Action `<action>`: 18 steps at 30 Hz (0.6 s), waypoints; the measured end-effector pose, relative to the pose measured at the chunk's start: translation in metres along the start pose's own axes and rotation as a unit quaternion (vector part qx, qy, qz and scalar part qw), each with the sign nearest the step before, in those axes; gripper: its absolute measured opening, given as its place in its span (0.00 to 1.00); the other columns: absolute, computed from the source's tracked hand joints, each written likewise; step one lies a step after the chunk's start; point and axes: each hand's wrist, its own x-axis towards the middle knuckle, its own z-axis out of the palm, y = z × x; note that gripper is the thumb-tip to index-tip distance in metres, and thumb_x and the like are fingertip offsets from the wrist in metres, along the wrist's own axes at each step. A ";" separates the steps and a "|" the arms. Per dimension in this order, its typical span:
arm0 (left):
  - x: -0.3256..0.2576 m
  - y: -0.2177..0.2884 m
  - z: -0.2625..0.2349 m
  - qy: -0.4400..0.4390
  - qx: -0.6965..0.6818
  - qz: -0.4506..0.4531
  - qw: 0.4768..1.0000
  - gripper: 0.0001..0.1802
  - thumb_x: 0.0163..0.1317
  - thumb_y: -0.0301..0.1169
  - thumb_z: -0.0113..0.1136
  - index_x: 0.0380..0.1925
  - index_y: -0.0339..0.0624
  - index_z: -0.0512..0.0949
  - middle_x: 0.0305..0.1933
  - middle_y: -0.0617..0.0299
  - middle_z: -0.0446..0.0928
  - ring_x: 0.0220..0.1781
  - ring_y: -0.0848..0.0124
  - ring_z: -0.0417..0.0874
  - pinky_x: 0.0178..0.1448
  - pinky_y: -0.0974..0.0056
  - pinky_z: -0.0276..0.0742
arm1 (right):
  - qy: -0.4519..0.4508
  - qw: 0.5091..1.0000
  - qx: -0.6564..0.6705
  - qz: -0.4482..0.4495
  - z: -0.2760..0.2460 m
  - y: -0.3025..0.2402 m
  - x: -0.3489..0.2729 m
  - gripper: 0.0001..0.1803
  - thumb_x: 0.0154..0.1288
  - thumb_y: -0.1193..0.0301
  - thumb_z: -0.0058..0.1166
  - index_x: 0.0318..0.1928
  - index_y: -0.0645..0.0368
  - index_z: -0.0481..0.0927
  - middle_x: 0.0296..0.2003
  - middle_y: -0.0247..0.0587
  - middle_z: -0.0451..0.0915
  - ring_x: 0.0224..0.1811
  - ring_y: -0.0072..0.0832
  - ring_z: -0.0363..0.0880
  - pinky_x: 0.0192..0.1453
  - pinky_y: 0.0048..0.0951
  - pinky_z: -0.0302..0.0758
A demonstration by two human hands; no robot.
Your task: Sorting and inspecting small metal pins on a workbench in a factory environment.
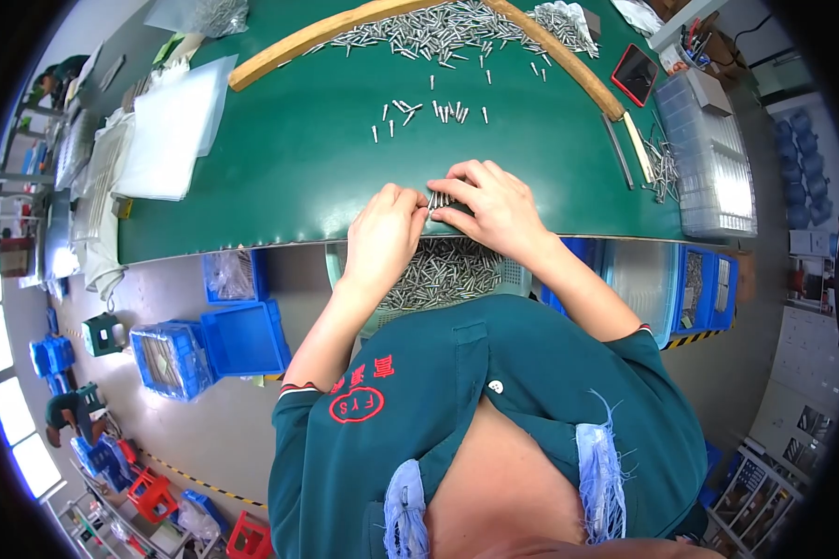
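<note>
My left hand (385, 235) and my right hand (492, 205) meet at the near edge of the green table (289, 158). Between their fingertips they pinch a small bundle of short silver metal pins (437, 199), lined up side by side. A few loose pins (429, 112) lie scattered on the green surface a little beyond my hands. A big heap of the same pins (438, 33) sits at the far side, fenced in by a curved wooden strip (289, 51). Below the table edge, a tray of pins (443, 275) shows under my wrists.
White plastic sheets (172, 126) lie at the table's left. On the right are a red-cased phone (635, 74), clear plastic boxes (713, 158), a ruler and more loose pins (664, 168). Blue crates (242, 340) stand on the floor to the left and blue bins (704, 289) to the right.
</note>
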 end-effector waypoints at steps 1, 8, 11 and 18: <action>-0.001 0.000 0.000 0.000 0.000 0.000 1.000 0.05 0.60 0.30 0.57 0.34 0.43 0.78 0.34 0.58 0.75 0.39 0.59 0.80 0.42 0.58 0.75 | -0.001 1.000 -0.006 -0.004 -0.001 -0.001 0.001 0.15 0.52 0.58 0.63 0.40 0.45 0.82 0.37 0.27 0.74 0.38 0.26 0.74 0.39 0.30 0.75; -0.019 0.002 -0.013 -0.050 -0.176 -0.095 0.978 0.10 0.65 0.31 0.55 0.42 0.42 0.80 0.39 0.60 0.80 0.37 0.68 0.82 0.38 0.64 0.77 | 0.018 0.998 -0.043 -0.040 0.005 0.003 -0.001 0.10 0.52 0.58 0.63 0.36 0.43 0.84 0.34 0.23 0.75 0.35 0.23 0.74 0.36 0.28 0.74; -0.035 -0.012 -0.005 -0.191 -0.484 -0.239 0.820 0.17 0.71 0.35 0.48 0.51 0.34 0.76 0.49 0.55 0.80 0.43 0.72 0.82 0.44 0.68 0.79 | 0.010 0.998 -0.026 -0.059 0.000 0.006 -0.004 0.10 0.53 0.59 0.62 0.36 0.44 0.84 0.34 0.23 0.77 0.35 0.24 0.74 0.37 0.27 0.74; -0.029 -0.015 0.036 -0.274 -0.805 -0.293 0.438 0.17 0.71 0.30 0.44 0.52 0.28 0.70 0.50 0.45 0.77 0.52 0.55 0.81 0.60 0.52 0.78 | -0.047 0.994 0.026 -0.098 -0.011 -0.002 -0.019 0.11 0.54 0.62 0.62 0.39 0.45 0.84 0.36 0.23 0.80 0.35 0.24 0.75 0.37 0.27 0.76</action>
